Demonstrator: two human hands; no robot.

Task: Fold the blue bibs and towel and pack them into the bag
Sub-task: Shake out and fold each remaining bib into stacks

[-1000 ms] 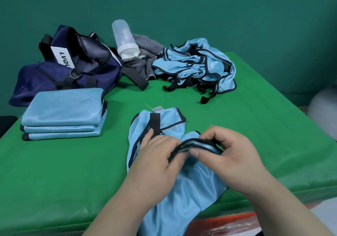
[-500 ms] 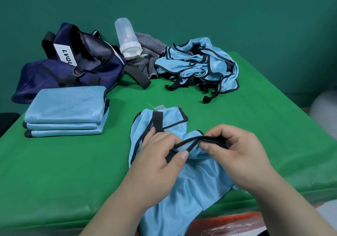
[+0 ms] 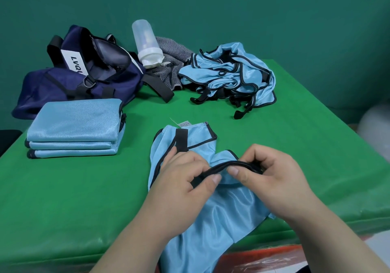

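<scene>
A light blue bib [image 3: 196,137] with black trim lies on the green table, its lower part hanging over the front edge. My left hand [image 3: 185,180] and my right hand [image 3: 272,175] both pinch its black trimmed edge [image 3: 228,164] between thumb and fingers. A stack of folded blue bibs [image 3: 73,127] sits at the left. A pile of unfolded blue bibs [image 3: 230,76] lies at the back. The open navy bag [image 3: 80,76] stands at the back left. A grey striped towel [image 3: 171,61] lies crumpled between bag and pile.
A translucent white bottle [image 3: 146,42] leans upside down on the towel next to the bag. A black bag strap [image 3: 158,85] trails across the green table [image 3: 84,188]. The table's front edge runs just below my wrists.
My two hands have drawn closer together along the black edge of the bib, and the edge now arches between my thumbs. The view has shifted slightly.
</scene>
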